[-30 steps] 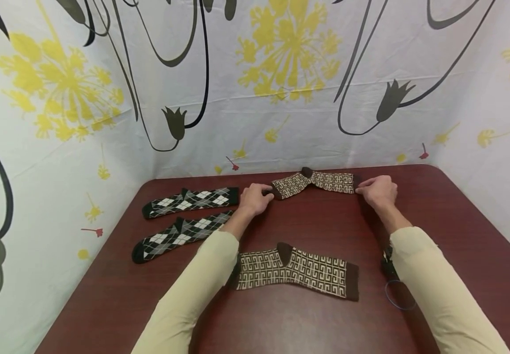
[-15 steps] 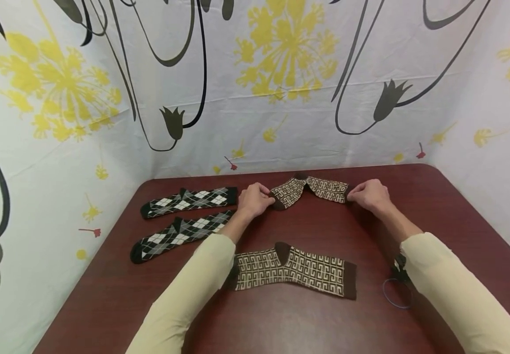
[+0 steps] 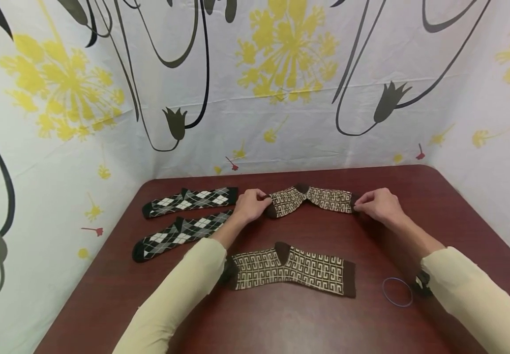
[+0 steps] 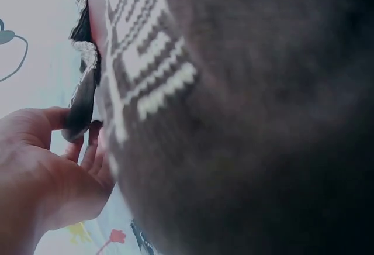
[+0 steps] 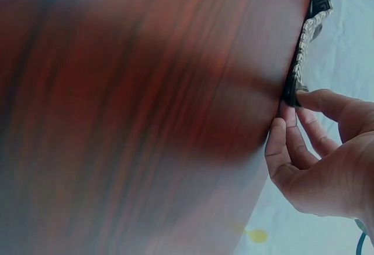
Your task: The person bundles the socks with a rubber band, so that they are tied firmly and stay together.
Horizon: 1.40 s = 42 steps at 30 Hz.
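Both hands pinch one brown sock [image 3: 330, 199] with a cream maze pattern at the back of the table. My left hand [image 3: 250, 205] grips its dark toe end; in the left wrist view thumb and fingers close on the dark toe [image 4: 82, 112]. My right hand [image 3: 380, 204] pinches the dark cuff, as the right wrist view also shows with the sock edge [image 5: 297, 79] between thumb and fingers. The sock stretches sideways between them, its brown heel at the far side. A matching sock [image 3: 312, 273] lies flat nearer me, its toe partly hidden by the left forearm.
Two black, grey and white argyle socks [image 3: 193, 200] lie at the left of the table [image 3: 290, 324], the nearer partly behind the left arm. A thin blue loop [image 3: 397, 292] is beside the right forearm. Patterned cloth [image 3: 259, 128] hangs behind the table.
The held sock has come nearer to me, toward the flat matching sock, and has changed its bend. Both hands have moved nearer with it; the right forearm has swung outward.
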Tool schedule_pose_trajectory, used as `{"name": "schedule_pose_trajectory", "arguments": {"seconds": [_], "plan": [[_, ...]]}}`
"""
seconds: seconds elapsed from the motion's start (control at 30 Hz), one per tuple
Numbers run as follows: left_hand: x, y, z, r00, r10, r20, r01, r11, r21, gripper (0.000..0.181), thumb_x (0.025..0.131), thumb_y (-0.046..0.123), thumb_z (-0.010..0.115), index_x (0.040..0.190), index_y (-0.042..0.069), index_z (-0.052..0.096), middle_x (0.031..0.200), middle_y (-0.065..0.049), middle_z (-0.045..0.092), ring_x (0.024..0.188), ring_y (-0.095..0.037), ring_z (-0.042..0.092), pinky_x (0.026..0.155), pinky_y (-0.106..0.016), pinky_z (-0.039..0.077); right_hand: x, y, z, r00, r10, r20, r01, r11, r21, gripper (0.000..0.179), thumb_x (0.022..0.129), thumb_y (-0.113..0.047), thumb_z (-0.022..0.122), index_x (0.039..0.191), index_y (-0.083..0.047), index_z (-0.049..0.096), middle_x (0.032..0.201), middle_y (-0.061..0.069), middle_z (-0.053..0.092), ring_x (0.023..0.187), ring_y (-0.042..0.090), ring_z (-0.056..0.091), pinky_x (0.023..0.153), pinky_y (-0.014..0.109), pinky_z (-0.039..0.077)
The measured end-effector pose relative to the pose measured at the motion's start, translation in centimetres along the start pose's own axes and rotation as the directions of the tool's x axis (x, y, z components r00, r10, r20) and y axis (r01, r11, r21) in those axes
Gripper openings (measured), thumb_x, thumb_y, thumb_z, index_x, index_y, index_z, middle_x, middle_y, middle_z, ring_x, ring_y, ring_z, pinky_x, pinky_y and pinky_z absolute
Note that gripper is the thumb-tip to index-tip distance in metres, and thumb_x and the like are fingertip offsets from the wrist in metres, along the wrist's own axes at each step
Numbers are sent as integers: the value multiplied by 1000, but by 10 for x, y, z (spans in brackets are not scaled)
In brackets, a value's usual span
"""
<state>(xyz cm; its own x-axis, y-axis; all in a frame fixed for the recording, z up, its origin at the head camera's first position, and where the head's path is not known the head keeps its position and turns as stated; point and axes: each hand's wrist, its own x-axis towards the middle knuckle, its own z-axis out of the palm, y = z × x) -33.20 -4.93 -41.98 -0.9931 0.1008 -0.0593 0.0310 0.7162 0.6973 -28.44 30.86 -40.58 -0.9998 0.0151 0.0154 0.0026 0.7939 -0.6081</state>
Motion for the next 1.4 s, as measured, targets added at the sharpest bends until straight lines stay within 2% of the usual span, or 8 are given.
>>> {"name": "schedule_pose_trajectory", "arguments": {"seconds": [0.2,0.4,0.6,0.83,0.97,1.13,1.3,1.4], "plan": [[-6,-7,-6,999,11,53,-2,985,-174,25,103,22,74,120,4,71,104,-11,75,76,-19,76,72,-34,62,-13,7,-7,1000,-12,19,12,1000,-15,19,97,-20,78,95,-2,81,78,2,70,83,28,58,70,38,45],[-15,-20,-14,995,63,72,-46,976,-213,28,100,23,78,120,4,71,106,-12,73,77,-21,74,70,-33,62,-26,13,-11,995,-25,92,23,999,26,16,96,-18,79,95,-2,80,74,1,69,72,20,57,64,35,47],[-25,-29,-18,990,98,103,-70,967,-244,25,100,23,78,118,6,71,99,-10,74,77,-21,73,71,-34,62,-39,15,-15,982,-37,186,25,998,64,15,94,-16,82,94,-1,79,75,0,69,71,18,58,60,32,50],[-33,-35,-24,967,179,179,-134,962,-238,22,106,23,70,124,9,71,101,-8,75,83,-20,73,75,-35,62,-49,15,-18,968,-47,248,22,995,101,15,94,-17,82,96,-2,80,77,0,68,72,20,57,60,32,50],[-34,-37,-25,958,211,193,-166,960,-224,23,109,19,64,128,9,71,107,-11,75,83,-20,73,76,-35,62,-47,18,-19,980,-40,196,20,994,104,22,98,-17,79,107,3,77,86,6,74,75,23,61,61,34,53],[-34,-38,-26,962,196,189,-151,962,-226,24,112,14,56,129,9,72,121,-14,71,83,-20,72,77,-36,61,-42,21,-19,997,-33,74,25,995,98,35,100,-15,76,124,10,70,100,19,78,80,23,66,63,32,53],[-34,-40,-26,964,173,200,-122,961,-247,25,112,10,53,130,8,71,122,-13,69,87,-21,70,80,-37,60,-37,21,-14,1000,-28,3,28,999,23,42,100,-23,77,129,7,71,112,24,74,80,22,57,68,35,44],[-34,-40,-26,963,175,203,-120,960,-255,24,111,9,55,130,8,71,123,-12,70,91,-21,70,82,-37,60,-35,21,-13,1000,-26,-1,26,1000,7,42,100,-24,77,129,6,71,122,30,70,87,33,58,71,41,44]]}}
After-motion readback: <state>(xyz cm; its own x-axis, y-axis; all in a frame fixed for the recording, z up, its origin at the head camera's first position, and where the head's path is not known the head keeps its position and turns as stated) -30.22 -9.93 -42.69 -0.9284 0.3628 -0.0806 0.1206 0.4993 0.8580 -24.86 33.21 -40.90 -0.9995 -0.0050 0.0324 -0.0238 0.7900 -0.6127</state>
